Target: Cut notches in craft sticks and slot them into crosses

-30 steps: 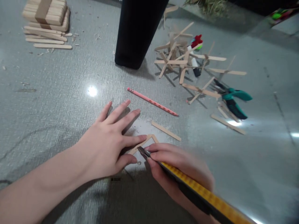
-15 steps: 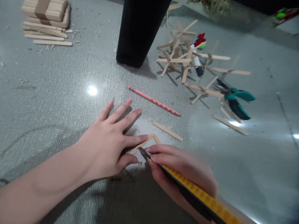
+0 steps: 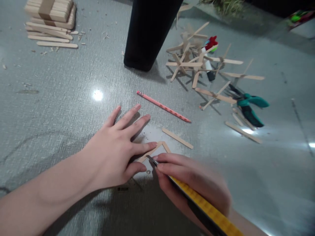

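Observation:
My left hand (image 3: pixel 118 144) lies spread, its index finger and thumb pressing a popsicle stick (image 3: pixel 152 151) against a white sheet (image 3: pixel 154 132). In my right hand (image 3: pixel 192 180) is a yellow and black utility knife (image 3: pixel 201 205), gripped close to its blade. The blade tip touches the stick between my left thumb and index finger. A second popsicle stick (image 3: pixel 165 147) meets the first at a corner and runs partly under my right fingers. Another loose popsicle stick (image 3: pixel 177 138) rests just beyond. A small round piece (image 3: pixel 148 172) sits by my left thumb.
A pink pencil (image 3: pixel 163 106) lies ahead of my hands. Behind it stands a tall black container (image 3: pixel 150 36). Crossed-stick pieces (image 3: pixel 184 64) and green-handled pliers (image 3: pixel 251 108) are at the right. Bundled sticks (image 3: pixel 56 11) lie at the far left.
The whole view has shifted very slightly. My right hand and the knife have tilted a little, the knife's rear end moving left. My left hand keeps its place on the stick.

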Tool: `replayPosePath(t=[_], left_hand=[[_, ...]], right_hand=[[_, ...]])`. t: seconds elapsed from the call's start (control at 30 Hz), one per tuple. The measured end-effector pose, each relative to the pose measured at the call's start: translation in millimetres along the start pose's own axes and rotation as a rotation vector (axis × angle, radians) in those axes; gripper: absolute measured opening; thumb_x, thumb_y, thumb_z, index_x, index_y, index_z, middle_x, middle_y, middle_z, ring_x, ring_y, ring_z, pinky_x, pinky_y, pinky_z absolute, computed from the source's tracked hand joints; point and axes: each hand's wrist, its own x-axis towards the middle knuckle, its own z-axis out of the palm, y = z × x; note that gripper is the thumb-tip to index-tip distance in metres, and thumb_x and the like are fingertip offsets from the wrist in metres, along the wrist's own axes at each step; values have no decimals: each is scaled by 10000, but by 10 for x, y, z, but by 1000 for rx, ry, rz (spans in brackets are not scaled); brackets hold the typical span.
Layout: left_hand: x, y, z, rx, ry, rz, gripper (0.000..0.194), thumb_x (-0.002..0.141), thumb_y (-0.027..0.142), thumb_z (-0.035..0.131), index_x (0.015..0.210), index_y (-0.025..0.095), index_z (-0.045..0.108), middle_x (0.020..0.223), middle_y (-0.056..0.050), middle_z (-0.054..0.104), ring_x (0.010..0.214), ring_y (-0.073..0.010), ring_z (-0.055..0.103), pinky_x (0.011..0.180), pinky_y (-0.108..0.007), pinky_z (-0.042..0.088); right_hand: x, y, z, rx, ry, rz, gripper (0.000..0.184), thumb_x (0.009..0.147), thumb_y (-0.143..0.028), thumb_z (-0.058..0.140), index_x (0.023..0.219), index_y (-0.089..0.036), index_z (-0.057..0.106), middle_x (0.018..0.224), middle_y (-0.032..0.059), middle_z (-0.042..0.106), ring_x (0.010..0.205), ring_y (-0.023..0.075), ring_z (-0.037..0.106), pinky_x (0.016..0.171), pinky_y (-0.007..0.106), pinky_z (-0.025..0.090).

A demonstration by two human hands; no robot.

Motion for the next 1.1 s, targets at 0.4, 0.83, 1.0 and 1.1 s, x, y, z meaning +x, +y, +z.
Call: replayPosePath(t=[0.4, 0.83, 1.0, 1.1], left_hand=[[0, 7, 17, 5, -8, 1, 489, 899, 459, 714, 1374, 363, 647, 1624, -92, 421, 1570, -434, 206, 1225, -744, 154], [-1, 7, 18, -1, -13, 14, 484, 902, 448, 708, 1372, 345, 652, 1630, -92, 413, 1571, -435, 203, 1232, -735, 137], [-2, -9, -18, -43, 36, 43, 313, 907, 428, 707, 1168, 266, 764, 1474, -94, 580, 1479, -403, 400, 1224, -660, 237], [-9, 13, -27, -45, 74, 59, 208, 965, 372, 637, 968, 237, 795, 1141, -62, 717, 1132, -275, 642, 1016, -496, 461]], right_hand=[[78, -102, -9, -15, -4, 25, 264, 861, -56, 652, 1025, -263, 659, 911, 19, 797, 727, 185, 784, 632, 252, 670], [34, -34, -8, 35, -10, 20, 246, 864, -69, 640, 1008, -267, 660, 915, 17, 793, 753, 176, 785, 677, 261, 670], [-50, 3, -71, 4, 121, 110, 238, 827, -104, 704, 995, -270, 684, 932, 25, 801, 765, 206, 788, 711, 332, 680], [-60, -24, -98, -2, 181, 168, 201, 833, -109, 711, 956, -265, 682, 907, 27, 794, 766, 207, 779, 721, 348, 671]])
